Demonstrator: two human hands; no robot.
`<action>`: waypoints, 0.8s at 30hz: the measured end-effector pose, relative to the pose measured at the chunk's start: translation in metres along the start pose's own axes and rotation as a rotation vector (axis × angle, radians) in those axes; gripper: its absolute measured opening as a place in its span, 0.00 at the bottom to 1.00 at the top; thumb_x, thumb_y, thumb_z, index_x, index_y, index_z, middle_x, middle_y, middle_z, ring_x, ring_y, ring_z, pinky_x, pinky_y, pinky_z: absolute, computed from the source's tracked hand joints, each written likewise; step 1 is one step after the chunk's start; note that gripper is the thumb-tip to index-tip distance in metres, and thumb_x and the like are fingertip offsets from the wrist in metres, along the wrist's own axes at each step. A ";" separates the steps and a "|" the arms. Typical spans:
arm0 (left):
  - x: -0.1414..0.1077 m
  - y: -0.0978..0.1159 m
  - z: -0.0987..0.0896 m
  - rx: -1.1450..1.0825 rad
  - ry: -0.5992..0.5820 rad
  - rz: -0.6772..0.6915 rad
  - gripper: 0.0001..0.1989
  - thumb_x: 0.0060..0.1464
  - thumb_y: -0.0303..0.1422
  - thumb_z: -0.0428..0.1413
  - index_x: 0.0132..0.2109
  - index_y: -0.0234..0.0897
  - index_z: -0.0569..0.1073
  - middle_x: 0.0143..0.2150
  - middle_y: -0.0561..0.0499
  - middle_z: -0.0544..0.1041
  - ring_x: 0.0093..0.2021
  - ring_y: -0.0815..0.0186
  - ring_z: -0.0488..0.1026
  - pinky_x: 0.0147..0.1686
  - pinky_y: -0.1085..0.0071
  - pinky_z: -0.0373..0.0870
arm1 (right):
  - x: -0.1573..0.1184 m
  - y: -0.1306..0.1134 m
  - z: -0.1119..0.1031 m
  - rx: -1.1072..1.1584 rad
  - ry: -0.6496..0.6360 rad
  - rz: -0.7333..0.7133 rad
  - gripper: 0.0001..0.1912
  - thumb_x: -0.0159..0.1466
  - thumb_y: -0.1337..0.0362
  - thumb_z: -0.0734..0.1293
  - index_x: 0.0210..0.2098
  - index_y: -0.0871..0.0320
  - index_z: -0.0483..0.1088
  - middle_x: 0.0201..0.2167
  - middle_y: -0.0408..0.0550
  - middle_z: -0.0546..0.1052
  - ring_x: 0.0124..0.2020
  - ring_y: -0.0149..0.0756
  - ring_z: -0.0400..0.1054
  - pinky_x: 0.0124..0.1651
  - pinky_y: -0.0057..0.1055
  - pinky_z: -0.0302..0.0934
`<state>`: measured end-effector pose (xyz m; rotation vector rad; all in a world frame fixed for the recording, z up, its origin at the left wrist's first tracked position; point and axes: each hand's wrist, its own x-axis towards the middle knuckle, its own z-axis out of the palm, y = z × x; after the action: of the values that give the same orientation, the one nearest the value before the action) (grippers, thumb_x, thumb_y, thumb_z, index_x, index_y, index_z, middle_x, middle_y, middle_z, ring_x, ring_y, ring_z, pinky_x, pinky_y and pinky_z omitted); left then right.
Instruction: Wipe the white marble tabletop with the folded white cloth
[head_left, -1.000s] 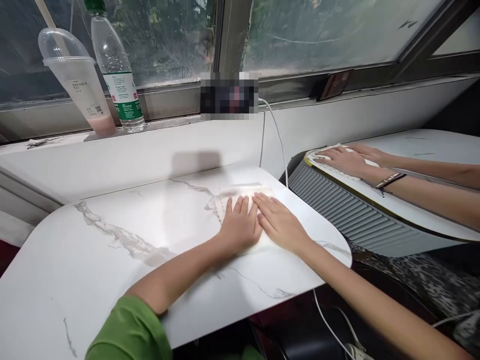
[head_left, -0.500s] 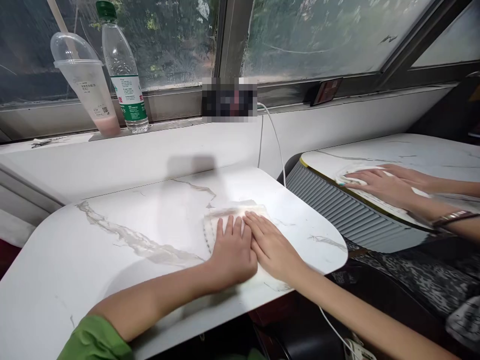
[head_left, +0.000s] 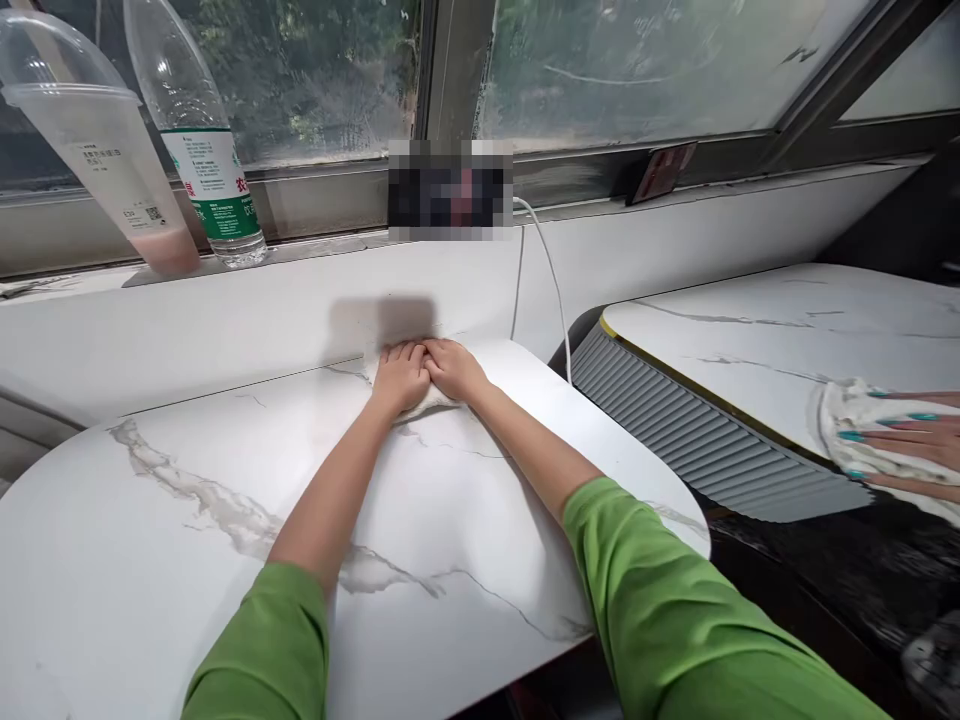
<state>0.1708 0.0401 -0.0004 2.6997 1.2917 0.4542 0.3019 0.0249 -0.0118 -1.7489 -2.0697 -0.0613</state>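
A pale cloth (head_left: 433, 402) lies at the far edge of the white marbled table (head_left: 262, 430), bunched under both my hands and reaching the wall. My left hand (head_left: 402, 377) presses down on it with fingers bent over it. Right beside it, touching, my right hand (head_left: 454, 370) grips the cloth's right part. Much of the cloth is hidden beneath my palms, and the fingertips are only partly visible. Both my arms stretch forward over the tabletop.
On the sill stand a plastic cup (head_left: 112, 170) with pink drink and a green-labelled bottle (head_left: 214, 180). A blurred-out object (head_left: 450, 190) has a white cable (head_left: 553, 270). At right, another person's hand (head_left: 911, 440) presses a white cloth (head_left: 844, 415) on a second table (head_left: 750, 340).
Both my hands have pushed the cloth forward and slightly left, from the near middle of the table to its far edge. The other person's cloth has moved nearer and right.
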 end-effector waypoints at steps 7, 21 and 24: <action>-0.007 0.001 0.002 -0.005 -0.002 0.005 0.19 0.62 0.29 0.38 0.58 0.35 0.62 0.62 0.46 0.64 0.64 0.62 0.55 0.65 0.60 0.43 | -0.007 -0.003 0.001 0.004 0.008 0.012 0.21 0.63 0.69 0.52 0.52 0.64 0.67 0.53 0.56 0.72 0.55 0.44 0.63 0.59 0.40 0.54; -0.200 0.063 -0.025 -0.040 -0.050 0.142 0.26 0.62 0.33 0.41 0.64 0.26 0.57 0.67 0.40 0.55 0.68 0.54 0.47 0.66 0.51 0.40 | -0.193 -0.097 -0.031 0.001 0.071 -0.123 0.25 0.66 0.65 0.51 0.61 0.66 0.59 0.62 0.57 0.63 0.64 0.42 0.53 0.64 0.48 0.51; -0.239 0.070 -0.036 -0.044 -0.087 0.244 0.27 0.63 0.34 0.42 0.65 0.25 0.53 0.68 0.38 0.51 0.69 0.52 0.42 0.66 0.50 0.38 | -0.229 -0.120 -0.045 0.019 0.072 -0.176 0.29 0.66 0.66 0.54 0.66 0.63 0.49 0.64 0.56 0.59 0.67 0.42 0.47 0.64 0.49 0.51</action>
<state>0.0699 -0.1902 -0.0025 2.8173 0.9238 0.3786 0.2273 -0.2262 -0.0223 -1.5268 -2.1585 -0.1541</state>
